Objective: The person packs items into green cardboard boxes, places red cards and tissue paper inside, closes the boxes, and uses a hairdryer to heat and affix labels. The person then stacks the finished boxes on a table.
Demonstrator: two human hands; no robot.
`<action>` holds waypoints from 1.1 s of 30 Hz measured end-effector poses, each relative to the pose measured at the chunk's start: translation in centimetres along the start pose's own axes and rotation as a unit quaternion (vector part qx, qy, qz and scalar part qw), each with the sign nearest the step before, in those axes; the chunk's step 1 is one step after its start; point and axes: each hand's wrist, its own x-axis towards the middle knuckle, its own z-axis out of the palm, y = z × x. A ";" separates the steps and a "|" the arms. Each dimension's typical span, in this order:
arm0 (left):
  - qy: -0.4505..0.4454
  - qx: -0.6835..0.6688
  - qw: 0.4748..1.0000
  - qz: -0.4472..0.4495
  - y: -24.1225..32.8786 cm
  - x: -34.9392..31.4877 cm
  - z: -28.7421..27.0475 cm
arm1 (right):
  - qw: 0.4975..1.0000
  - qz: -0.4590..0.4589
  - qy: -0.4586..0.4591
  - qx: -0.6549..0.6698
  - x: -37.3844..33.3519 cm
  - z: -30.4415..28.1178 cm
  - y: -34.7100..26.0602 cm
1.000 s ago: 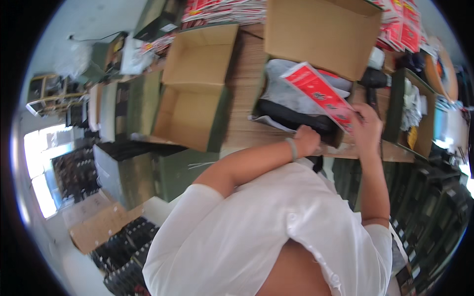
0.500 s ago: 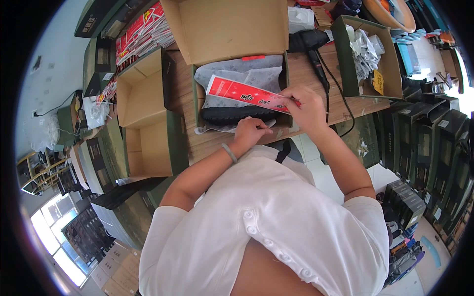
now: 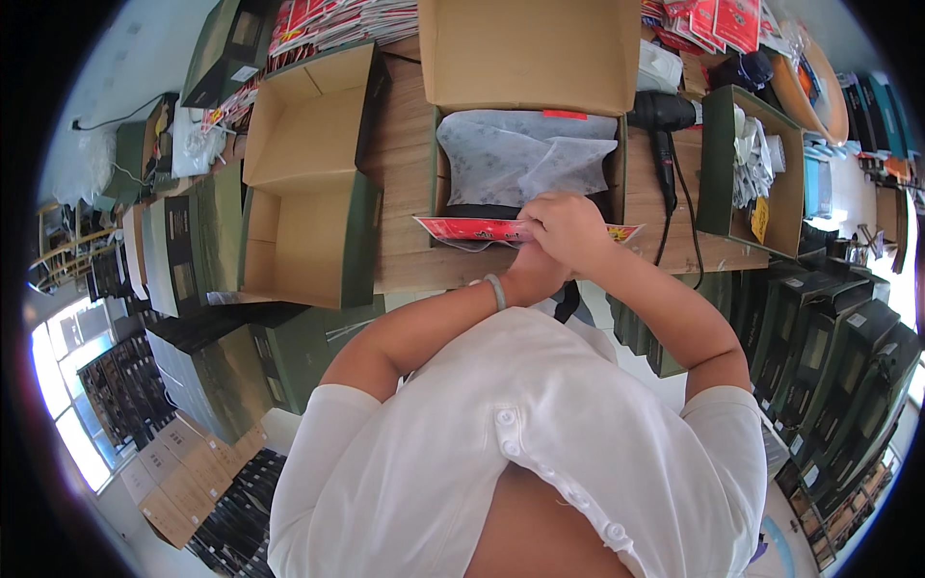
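Observation:
A long red printed card strip (image 3: pixel 472 228) lies across the front edge of an open shoebox (image 3: pixel 620 183), its face foreshortened and both ends showing. My right hand (image 3: pixel 570 231) is closed on the strip near its middle. Just below, my left hand (image 3: pixel 536 274) touches the strip, its fingers mostly hidden behind the right hand. Inside the box, patterned white tissue paper (image 3: pixel 520 154) covers the contents. A dark edge of the black shoe (image 3: pixel 482 210) shows between tissue and strip. The box's brown lid (image 3: pixel 530 53) stands raised at the back.
An open empty shoebox (image 3: pixel 303 231) stands to the left. On the right, a black hair dryer (image 3: pixel 663 114) trails its cord beside a box of crumpled paper (image 3: pixel 713 183). Stacks of red printed cards (image 3: pixel 347 21) lie at the back. Dark green shoeboxes (image 3: pixel 819 328) are piled at right.
The strip has swung from a slant over the tissue to level along the box's front edge. My hands have come together at it. The whole view has shifted, with the box appearing farther right.

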 end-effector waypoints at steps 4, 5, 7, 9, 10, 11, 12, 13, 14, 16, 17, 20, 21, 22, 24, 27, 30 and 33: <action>-0.072 -0.014 0.997 0.023 -1.0 -1.0 0.0 | 0.998 0.024 -0.037 -0.045 1.4 1.4 0.6; -0.076 -0.032 0.996 0.022 -1.1 -1.5 -0.3 | 0.998 0.029 -0.035 -0.048 1.2 1.5 0.6; -0.088 -0.067 0.994 0.022 -0.7 -2.9 -2.7 | 0.997 0.043 -0.028 -0.052 0.3 1.8 0.6; -0.060 -0.048 0.997 -0.024 -1.6 -4.9 -5.2 | 0.999 0.040 -0.023 -0.025 -0.5 1.7 0.8; -0.047 -0.039 0.997 -0.046 -2.1 -6.0 -6.2 | 0.999 0.039 -0.020 -0.011 -0.8 1.9 0.8; -0.022 0.000 0.998 -0.066 -2.7 -6.8 -6.8 | 0.999 0.045 -0.024 -0.007 -1.0 2.2 0.9; 0.006 0.039 0.996 -0.086 -3.2 -7.5 -7.3 | 0.998 0.048 -0.028 -0.003 -1.1 2.6 0.9; 0.033 0.078 0.991 -0.106 -3.6 -7.9 -7.7 | 0.998 0.052 -0.032 0.000 -1.2 3.1 1.0; 0.033 0.089 0.991 -0.096 -4.2 -8.4 -7.4 | 0.999 0.037 -0.028 -0.010 -1.3 3.7 1.2; 0.037 0.110 0.990 -0.078 -5.3 -9.4 -5.8 | 0.999 0.005 -0.021 -0.033 -1.7 5.2 1.9; 0.038 0.107 0.991 -0.077 -5.7 -9.5 -5.2 | 0.998 0.039 -0.038 -0.029 -2.0 5.8 2.1; 0.043 0.109 0.991 -0.070 -6.4 -8.9 -4.6 | 0.994 0.085 -0.061 -0.037 -3.2 7.5 3.0; 0.045 0.118 0.990 -0.067 -6.5 -8.7 -4.6 | 0.995 0.064 -0.051 -0.051 -3.2 7.8 3.1; 0.047 0.127 0.989 -0.064 -6.5 -8.6 -4.6 | 0.996 0.042 -0.040 -0.065 -3.4 8.0 3.3; 0.057 0.099 0.990 -0.078 -6.5 -8.5 -4.9 | 0.992 0.048 -0.035 -0.111 -3.2 8.1 2.8; 0.055 0.056 0.990 -0.119 -6.2 -7.9 -5.7 | 0.995 0.070 0.026 -0.065 -3.3 6.8 0.9; 0.056 0.021 0.985 -0.162 -6.4 -7.3 -5.9 | 0.994 0.078 0.073 -0.037 -3.7 5.5 1.5; 0.063 0.012 0.979 -0.195 -6.4 -7.1 -5.9 | 0.989 0.097 0.067 -0.090 -3.4 4.5 4.8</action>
